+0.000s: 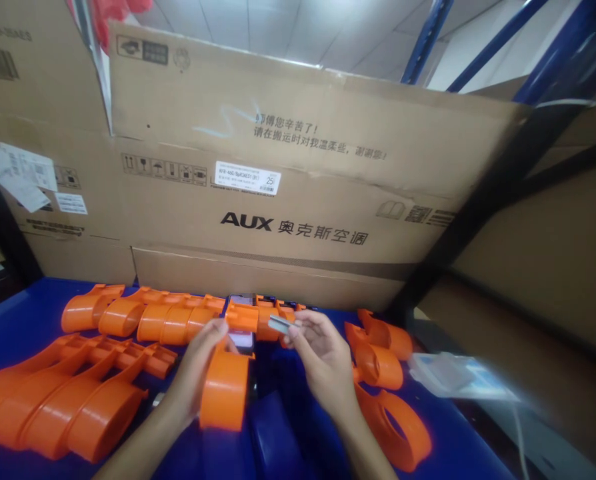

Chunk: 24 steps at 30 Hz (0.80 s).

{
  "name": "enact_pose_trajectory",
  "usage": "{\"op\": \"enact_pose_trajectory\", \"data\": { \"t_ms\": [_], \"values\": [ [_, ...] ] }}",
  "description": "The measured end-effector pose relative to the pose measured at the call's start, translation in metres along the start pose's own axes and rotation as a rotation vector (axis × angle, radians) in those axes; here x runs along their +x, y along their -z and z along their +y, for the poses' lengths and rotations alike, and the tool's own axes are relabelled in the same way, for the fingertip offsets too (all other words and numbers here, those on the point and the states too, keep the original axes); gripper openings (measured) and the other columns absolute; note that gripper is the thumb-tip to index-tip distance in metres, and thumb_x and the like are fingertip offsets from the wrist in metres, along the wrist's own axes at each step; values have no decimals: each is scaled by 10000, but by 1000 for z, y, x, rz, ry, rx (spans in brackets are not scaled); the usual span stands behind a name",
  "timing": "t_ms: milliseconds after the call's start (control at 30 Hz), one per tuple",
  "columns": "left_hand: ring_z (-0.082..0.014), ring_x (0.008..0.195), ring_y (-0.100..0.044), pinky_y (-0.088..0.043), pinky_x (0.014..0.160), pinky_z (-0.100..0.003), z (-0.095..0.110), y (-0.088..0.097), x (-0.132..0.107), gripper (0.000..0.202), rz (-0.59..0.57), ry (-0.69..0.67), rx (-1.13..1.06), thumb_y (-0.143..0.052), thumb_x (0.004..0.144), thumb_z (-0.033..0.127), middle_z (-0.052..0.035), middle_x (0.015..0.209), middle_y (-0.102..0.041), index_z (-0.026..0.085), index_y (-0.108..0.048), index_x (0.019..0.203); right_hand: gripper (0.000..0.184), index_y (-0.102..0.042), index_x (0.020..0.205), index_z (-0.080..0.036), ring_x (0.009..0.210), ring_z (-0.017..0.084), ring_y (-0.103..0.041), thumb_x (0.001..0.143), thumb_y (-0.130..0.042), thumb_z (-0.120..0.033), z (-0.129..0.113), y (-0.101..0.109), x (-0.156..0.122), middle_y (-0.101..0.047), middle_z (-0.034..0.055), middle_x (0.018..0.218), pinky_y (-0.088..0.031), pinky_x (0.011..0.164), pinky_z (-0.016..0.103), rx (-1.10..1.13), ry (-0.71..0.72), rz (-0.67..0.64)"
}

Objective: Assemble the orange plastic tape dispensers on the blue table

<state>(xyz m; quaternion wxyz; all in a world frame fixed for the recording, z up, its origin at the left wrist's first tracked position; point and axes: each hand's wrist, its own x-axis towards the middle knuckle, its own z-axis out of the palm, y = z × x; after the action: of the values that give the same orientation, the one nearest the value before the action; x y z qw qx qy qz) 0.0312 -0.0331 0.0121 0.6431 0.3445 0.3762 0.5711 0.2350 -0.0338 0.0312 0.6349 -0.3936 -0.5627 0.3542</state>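
My left hand (203, 357) is closed on an orange plastic part (224, 393) with a wide rounded band below and a small block-like head on top. My right hand (323, 353) pinches a small flat grey metal piece (279, 325) between thumb and fingers. The metal piece points toward the head of the orange part, with a narrow gap between them. Behind my hands lies a phone (241, 339), partly covered by the orange part.
Similar orange parts stand in a back row (153, 323), a front-left group (78, 400) and a right-hand group (383, 367) on the blue surface (468, 433). A large cardboard panel (188, 213) rises behind. Dark frame bars (458, 220) and a plastic bag (453, 377) are at right.
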Motion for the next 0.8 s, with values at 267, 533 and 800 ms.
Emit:
{"op": "enact_pose_trajectory", "data": {
  "t_ms": [267,533,800],
  "values": [
    [-105,519,-493,-365,512,-211,-9,2,-3,289,-208,-19,210,-645,881,474,-3,678,-650,190,-625,836,235,-686,1014,-227,797,173,-668,818,-786,-310,5,3,4,-714,25,840,-534,782,299,57,-37,78],
    [-128,577,-566,-430,568,-225,-12,2,2,257,-188,45,69,-684,855,447,-7,731,-670,201,-610,872,249,-684,984,-222,731,158,-669,800,-805,-339,11,7,4,-704,13,832,-550,726,288,90,-90,48],
    [-128,549,-545,-422,549,-230,-7,-2,-3,306,-171,28,67,-651,872,465,-19,690,-658,176,-632,772,302,-663,996,-205,715,179,-653,815,-778,-417,7,6,2,-680,20,792,-559,719,321,4,-74,-19]
  ]
}}
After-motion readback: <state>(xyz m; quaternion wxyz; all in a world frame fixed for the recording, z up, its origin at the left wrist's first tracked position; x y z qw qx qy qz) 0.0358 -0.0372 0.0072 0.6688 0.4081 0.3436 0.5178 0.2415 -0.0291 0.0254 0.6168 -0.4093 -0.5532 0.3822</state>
